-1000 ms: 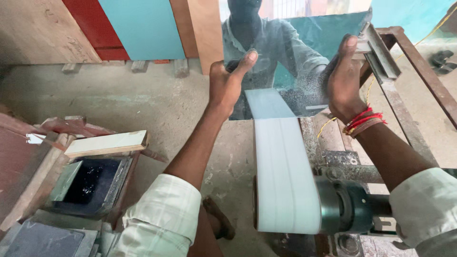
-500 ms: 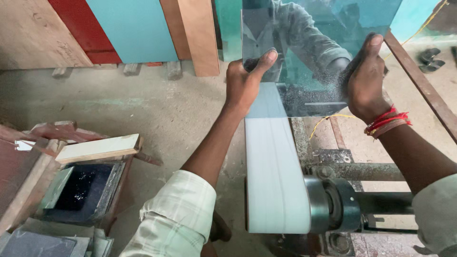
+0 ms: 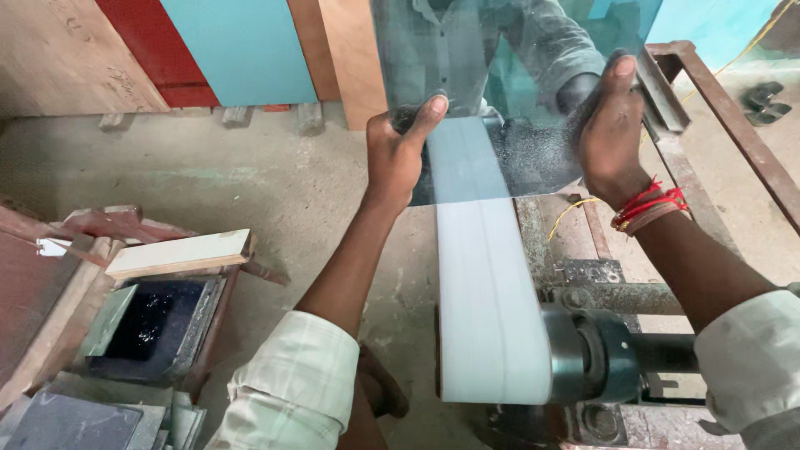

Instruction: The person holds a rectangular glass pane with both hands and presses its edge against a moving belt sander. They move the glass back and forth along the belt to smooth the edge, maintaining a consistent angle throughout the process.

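Observation:
I hold a clear glass sheet (image 3: 500,75) upright by its two side edges. My left hand (image 3: 400,150) grips its left edge with the thumb across the face. My right hand (image 3: 612,133), with red threads on the wrist, grips the right edge. The sheet's lower edge sits over a pale blue-white sanding belt (image 3: 487,283) that runs toward me onto a dark roller (image 3: 592,354). The glass reflects a person in a grey shirt.
A rusty metal frame (image 3: 708,92) stands to the right of the belt. Coloured boards (image 3: 242,50) lean on the far wall. At the left are a dark tray of liquid (image 3: 154,325), a white wooden strip (image 3: 179,252) and stacked glass pieces (image 3: 75,421) on the concrete floor.
The glass sheet sits higher and closer in view, with both hands still on its edges. The view has shifted slightly left and down along the belt.

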